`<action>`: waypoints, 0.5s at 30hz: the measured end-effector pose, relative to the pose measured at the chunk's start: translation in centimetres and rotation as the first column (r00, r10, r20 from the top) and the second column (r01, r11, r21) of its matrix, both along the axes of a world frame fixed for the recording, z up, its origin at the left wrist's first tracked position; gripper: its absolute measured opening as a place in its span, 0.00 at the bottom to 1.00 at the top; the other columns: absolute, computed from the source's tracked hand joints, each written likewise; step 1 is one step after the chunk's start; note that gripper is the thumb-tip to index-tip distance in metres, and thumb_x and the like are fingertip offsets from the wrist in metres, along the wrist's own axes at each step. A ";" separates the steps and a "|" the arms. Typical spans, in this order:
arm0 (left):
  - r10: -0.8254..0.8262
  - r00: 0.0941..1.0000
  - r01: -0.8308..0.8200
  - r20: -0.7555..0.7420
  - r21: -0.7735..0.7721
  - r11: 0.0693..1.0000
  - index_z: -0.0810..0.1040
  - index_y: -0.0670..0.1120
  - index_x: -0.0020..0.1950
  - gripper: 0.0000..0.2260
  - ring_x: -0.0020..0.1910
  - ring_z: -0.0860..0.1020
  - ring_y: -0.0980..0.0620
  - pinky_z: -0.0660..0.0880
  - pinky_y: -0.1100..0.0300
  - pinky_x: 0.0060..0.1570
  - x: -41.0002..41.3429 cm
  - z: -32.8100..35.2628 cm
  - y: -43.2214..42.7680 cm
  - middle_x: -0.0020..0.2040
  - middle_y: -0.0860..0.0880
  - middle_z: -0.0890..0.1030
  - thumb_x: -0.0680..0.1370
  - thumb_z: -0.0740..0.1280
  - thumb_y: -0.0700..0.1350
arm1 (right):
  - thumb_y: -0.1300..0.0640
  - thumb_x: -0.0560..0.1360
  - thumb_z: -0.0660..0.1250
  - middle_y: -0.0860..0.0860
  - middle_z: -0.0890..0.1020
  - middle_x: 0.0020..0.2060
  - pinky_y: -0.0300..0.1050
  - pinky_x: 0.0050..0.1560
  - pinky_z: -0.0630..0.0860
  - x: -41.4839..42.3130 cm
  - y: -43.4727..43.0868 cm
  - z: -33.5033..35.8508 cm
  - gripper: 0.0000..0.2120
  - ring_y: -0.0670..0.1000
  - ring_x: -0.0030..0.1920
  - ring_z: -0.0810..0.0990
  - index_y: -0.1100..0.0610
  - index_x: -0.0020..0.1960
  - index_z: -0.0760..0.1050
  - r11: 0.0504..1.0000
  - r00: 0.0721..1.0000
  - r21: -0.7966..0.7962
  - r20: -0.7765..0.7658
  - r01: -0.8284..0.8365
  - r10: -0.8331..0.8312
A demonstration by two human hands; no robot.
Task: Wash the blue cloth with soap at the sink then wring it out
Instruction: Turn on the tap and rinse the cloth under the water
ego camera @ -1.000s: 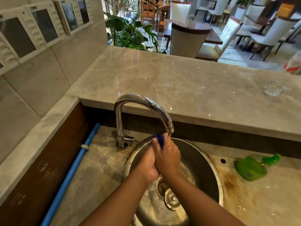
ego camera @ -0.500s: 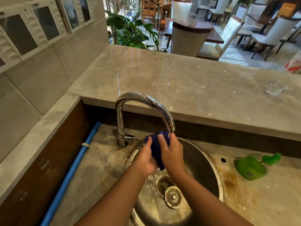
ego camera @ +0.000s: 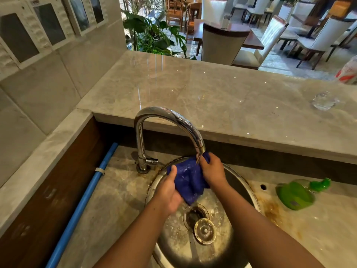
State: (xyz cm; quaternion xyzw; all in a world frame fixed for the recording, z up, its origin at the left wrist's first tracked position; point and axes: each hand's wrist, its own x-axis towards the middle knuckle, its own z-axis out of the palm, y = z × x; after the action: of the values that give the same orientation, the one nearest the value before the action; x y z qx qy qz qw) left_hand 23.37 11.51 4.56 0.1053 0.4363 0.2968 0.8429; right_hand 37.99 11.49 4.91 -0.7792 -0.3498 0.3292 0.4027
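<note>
The wet blue cloth (ego camera: 188, 178) hangs spread between both hands over the round steel sink (ego camera: 239, 182), right under the spout of the chrome faucet (ego camera: 164, 120). My left hand (ego camera: 169, 190) grips its left edge, thumb on top. My right hand (ego camera: 212, 171) grips its upper right edge beside the spout, where a thin stream of water runs onto the cloth. A green soap bottle (ego camera: 297, 193) lies on its side on the counter to the right of the sink. Soap suds dot the sink floor.
A loose drain plug (ego camera: 204, 231) lies beside the open drain (ego camera: 195, 214). A blue pipe (ego camera: 85, 200) runs along the left of the lower counter. The raised marble ledge (ego camera: 212, 97) behind carries a clear glass (ego camera: 323, 101). Chairs and tables stand beyond.
The cloth was bunched tight between my pressed-together hands; my hands have moved apart and the cloth is now opened out under the spout.
</note>
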 end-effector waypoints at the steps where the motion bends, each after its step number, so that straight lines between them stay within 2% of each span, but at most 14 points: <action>1: 0.024 0.998 -0.021 -0.059 0.044 0.999 0.74 0.43 0.69 0.20 0.62 0.79 0.38 0.74 0.37 0.64 -0.1 0.0 0.4 0.65 0.38 0.80 0.84 0.59 0.55 | 0.48 0.79 0.66 0.53 0.82 0.46 0.55 0.49 0.82 0.1 -0.2 -0.1 0.10 0.54 0.46 0.83 0.54 0.53 0.76 1.000 0.999 0.003 -0.041 0.011 -0.011; 3: 0.021 0.976 0.006 -0.216 0.122 0.993 0.75 0.45 0.66 0.18 0.58 0.82 0.40 0.78 0.38 0.59 -0.2 0.3 1.0 0.62 0.41 0.82 0.84 0.60 0.55 | 0.45 0.77 0.68 0.53 0.83 0.48 0.58 0.51 0.82 0.3 -1.0 -0.3 0.13 0.54 0.48 0.84 0.52 0.55 0.77 0.999 0.995 0.022 -0.096 0.032 -0.030; 5: 0.022 0.946 0.041 -0.323 0.185 0.982 0.75 0.47 0.61 0.15 0.55 0.83 0.41 0.80 0.39 0.57 -0.1 0.9 1.2 0.58 0.42 0.83 0.83 0.60 0.57 | 0.45 0.77 0.68 0.54 0.83 0.48 0.58 0.49 0.83 0.2 -1.7 -0.1 0.11 0.54 0.46 0.84 0.52 0.53 0.76 0.996 0.986 0.055 -0.155 0.069 -0.060; 8: -0.014 0.938 0.104 -0.346 0.242 0.965 0.76 0.47 0.57 0.13 0.50 0.85 0.41 0.82 0.40 0.53 0.4 2.2 1.4 0.53 0.43 0.85 0.83 0.61 0.55 | 0.48 0.78 0.68 0.55 0.83 0.48 0.53 0.46 0.84 0.5 -2.2 -0.3 0.09 0.54 0.45 0.84 0.52 0.52 0.76 0.978 0.963 0.026 -0.185 0.205 -0.197; 9: -0.036 0.941 0.128 -0.337 0.257 0.958 0.77 0.47 0.58 0.13 0.49 0.85 0.42 0.83 0.41 0.51 0.6 2.6 1.4 0.53 0.43 0.85 0.83 0.62 0.55 | 0.48 0.78 0.69 0.56 0.83 0.50 0.52 0.45 0.83 0.8 -2.3 -0.6 0.10 0.54 0.46 0.84 0.54 0.54 0.76 0.961 0.926 -0.009 -0.262 0.278 -0.270; 10: -0.046 0.944 0.141 -0.326 0.276 0.951 0.77 0.47 0.58 0.12 0.49 0.86 0.42 0.83 0.42 0.51 0.8 3.0 1.5 0.53 0.43 0.85 0.83 0.63 0.54 | 0.48 0.78 0.69 0.57 0.83 0.51 0.51 0.45 0.83 0.8 -2.4 -0.7 0.13 0.55 0.48 0.85 0.56 0.56 0.76 0.935 0.842 -0.055 -0.419 0.350 -0.340; 12: -0.013 0.958 0.109 -0.285 0.323 0.940 0.78 0.46 0.57 0.09 0.50 0.85 0.42 0.82 0.43 0.54 1.1 3.2 1.6 0.52 0.43 0.85 0.82 0.67 0.50 | 0.45 0.77 0.68 0.58 0.82 0.52 0.53 0.43 0.83 0.3 -3.0 -1.4 0.18 0.58 0.49 0.85 0.58 0.59 0.74 0.889 0.556 -0.177 -0.724 0.423 -0.409; 14: 0.023 0.960 0.090 -0.277 0.386 0.918 0.78 0.46 0.54 0.03 0.48 0.83 0.45 0.79 0.46 0.55 1.6 2.8 1.8 0.50 0.44 0.83 0.81 0.67 0.45 | 0.40 0.76 0.67 0.58 0.81 0.48 0.57 0.46 0.82 -1.3 -4.2 -2.0 0.23 0.58 0.44 0.84 0.57 0.59 0.72 0.893 0.393 -0.290 -0.819 0.345 -0.418; 15: 0.032 0.956 0.095 -0.291 0.411 0.907 0.77 0.47 0.53 0.01 0.46 0.81 0.47 0.78 0.48 0.54 1.9 2.7 1.7 0.49 0.44 0.82 0.82 0.67 0.43 | 0.37 0.75 0.67 0.59 0.81 0.47 0.60 0.52 0.81 -2.3 -4.8 -2.6 0.27 0.59 0.44 0.84 0.59 0.58 0.72 0.903 0.330 -0.316 -0.853 0.291 -0.405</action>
State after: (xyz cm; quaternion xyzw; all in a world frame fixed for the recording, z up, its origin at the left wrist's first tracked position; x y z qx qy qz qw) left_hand 25.22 13.25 7.28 0.3342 0.4795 0.3511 0.7315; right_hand 35.73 6.65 2.28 -0.5533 0.1157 0.6194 0.5447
